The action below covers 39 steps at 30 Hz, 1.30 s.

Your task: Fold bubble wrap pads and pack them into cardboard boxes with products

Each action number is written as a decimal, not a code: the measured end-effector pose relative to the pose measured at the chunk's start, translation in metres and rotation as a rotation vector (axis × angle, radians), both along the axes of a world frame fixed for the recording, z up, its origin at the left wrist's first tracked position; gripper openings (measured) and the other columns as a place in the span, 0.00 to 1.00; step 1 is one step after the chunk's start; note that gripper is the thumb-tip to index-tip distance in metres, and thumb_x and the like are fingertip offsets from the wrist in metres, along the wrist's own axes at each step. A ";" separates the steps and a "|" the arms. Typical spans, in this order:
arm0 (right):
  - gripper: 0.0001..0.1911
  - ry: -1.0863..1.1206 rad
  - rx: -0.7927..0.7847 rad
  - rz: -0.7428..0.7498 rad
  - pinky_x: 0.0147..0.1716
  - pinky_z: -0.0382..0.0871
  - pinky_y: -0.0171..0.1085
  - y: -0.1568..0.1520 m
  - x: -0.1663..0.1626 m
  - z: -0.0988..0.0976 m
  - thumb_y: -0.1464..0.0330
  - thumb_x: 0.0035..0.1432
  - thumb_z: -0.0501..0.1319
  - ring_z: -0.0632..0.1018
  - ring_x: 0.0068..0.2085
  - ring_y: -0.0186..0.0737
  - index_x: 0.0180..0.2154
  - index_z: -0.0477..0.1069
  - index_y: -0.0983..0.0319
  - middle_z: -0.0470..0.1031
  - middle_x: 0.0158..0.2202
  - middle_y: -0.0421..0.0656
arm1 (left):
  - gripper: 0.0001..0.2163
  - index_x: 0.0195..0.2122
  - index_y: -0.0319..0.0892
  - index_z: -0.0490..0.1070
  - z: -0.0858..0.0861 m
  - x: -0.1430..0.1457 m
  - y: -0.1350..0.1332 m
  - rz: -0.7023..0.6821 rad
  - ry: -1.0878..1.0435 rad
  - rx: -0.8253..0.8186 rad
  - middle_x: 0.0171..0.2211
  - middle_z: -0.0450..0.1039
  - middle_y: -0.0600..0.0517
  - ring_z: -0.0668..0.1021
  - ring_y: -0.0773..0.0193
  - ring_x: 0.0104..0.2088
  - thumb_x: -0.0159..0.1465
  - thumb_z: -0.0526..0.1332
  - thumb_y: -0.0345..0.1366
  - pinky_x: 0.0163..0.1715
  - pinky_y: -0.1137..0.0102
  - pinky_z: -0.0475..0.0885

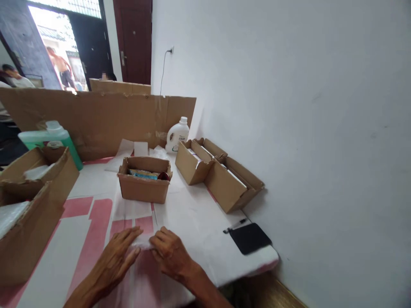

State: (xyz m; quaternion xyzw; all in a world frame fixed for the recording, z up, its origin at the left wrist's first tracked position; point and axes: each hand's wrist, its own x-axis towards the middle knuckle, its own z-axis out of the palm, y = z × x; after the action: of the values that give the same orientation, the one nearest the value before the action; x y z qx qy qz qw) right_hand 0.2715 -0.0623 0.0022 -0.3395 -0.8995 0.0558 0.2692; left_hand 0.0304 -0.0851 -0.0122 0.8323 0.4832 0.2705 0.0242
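A small piece of thin, see-through plastic [141,242], perhaps a bag or film, lies low on the table between my hands. My left hand [117,256] rests at its left side, fingers stretched out and thumb apart. On the other side, the curled fingers of my right hand [170,252] pinch its right edge. Whether anything is inside the plastic cannot be made out. Beyond both hands stands an open cardboard box [143,190] holding blue-patterned packets and a dark red round item.
Cardboard boxes [38,239] with clear plastic bags stand left; more boxes [221,188] line the wall. A green jug [72,149] and white jug [183,130] stand before a cardboard partition [122,115]. A black pad [250,238] and pen [236,225] lie right. People are beyond.
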 end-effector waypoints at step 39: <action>0.41 0.943 -0.707 -0.570 0.68 0.56 0.57 0.127 0.042 -0.066 0.41 0.57 0.60 0.60 0.70 0.58 0.67 0.61 0.50 0.59 0.70 0.41 | 0.36 0.72 0.44 0.51 -0.016 0.052 0.120 0.273 -1.072 -0.306 0.73 0.50 0.44 0.53 0.54 0.73 0.68 0.50 0.58 0.71 0.57 0.49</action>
State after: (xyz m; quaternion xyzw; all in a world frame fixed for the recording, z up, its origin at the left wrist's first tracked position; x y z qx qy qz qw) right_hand 0.3138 0.0644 -0.0636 -0.5717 -0.4872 0.4175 0.5113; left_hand 0.0821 0.0347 -0.0280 0.4961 0.5402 0.5824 0.3507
